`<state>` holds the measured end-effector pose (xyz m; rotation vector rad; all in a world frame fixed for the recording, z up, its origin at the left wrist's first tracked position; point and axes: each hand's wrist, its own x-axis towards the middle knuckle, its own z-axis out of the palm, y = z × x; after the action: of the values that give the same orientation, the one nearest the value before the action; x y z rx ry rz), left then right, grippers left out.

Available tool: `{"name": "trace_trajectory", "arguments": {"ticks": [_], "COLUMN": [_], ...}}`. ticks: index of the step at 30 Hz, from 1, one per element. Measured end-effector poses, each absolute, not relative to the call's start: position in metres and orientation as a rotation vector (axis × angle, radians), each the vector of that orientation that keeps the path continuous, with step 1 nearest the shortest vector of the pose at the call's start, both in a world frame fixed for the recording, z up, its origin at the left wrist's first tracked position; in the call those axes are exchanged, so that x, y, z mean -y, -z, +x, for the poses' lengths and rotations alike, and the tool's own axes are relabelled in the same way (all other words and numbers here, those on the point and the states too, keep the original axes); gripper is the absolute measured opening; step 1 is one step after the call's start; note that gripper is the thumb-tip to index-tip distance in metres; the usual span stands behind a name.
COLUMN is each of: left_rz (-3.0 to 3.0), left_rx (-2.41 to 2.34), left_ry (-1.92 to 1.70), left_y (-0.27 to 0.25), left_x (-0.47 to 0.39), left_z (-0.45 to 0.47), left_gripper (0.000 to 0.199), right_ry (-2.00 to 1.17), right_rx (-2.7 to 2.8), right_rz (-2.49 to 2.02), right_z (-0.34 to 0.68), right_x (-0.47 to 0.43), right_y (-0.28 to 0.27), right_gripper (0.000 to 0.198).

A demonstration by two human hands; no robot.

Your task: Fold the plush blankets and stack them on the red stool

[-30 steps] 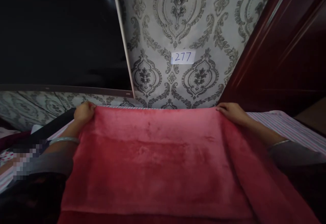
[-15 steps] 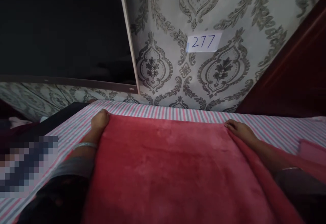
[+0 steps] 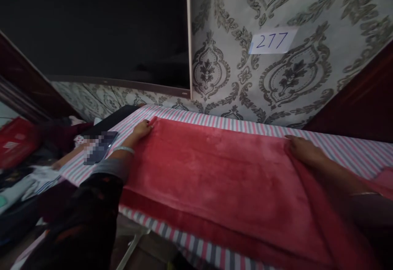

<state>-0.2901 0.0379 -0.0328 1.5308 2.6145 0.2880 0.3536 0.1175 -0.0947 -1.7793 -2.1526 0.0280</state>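
A red plush cloth (image 3: 215, 167) lies spread over a striped cover (image 3: 227, 121) in pink, grey and white. Its far edge runs between my two hands. At the far left corner my left hand (image 3: 143, 129) is closed, fingertips pinching the cloth's edge. My right hand (image 3: 303, 149) pinches the far right corner, where a fold of the same cloth hangs down along my forearm. Along the near side the cloth shows a second layer beneath, and the striped cover drapes over the front edge below it.
Behind stands a patterned wall with a paper marked 277 (image 3: 272, 41) and a large dark screen (image 3: 116, 28). To the left lie a phone-like dark object (image 3: 106, 145), partly pixelated, heaped clothes and a red bag (image 3: 18, 141). A metal leg (image 3: 132, 247) shows below the front edge.
The view has swung left and tilted down, bringing the front edge and the clothes into sight. Both hands keep hold of the cloth's far corners, and the cloth lies flatter.
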Motion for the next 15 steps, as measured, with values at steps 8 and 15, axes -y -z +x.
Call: {"name": "trace_trajectory", "arguments": {"ticks": [8,15], "left_rz": [1.562,1.466], "left_rx": [-2.523,-2.582], "left_ry": [-0.421,-0.677], "left_y": [0.042,0.057], "left_x": [0.079,0.153], "left_z": [-0.295,-0.290], "left_gripper": [0.052,0.033], "right_ry": [-0.227,-0.183], "right_rx": [2.432,2.367], "right_rz": [-1.206,-1.203], "right_z": [0.288,0.297], "right_x": [0.069,0.150], "right_y": [0.099,0.132], "right_gripper": [0.043,0.049]}}
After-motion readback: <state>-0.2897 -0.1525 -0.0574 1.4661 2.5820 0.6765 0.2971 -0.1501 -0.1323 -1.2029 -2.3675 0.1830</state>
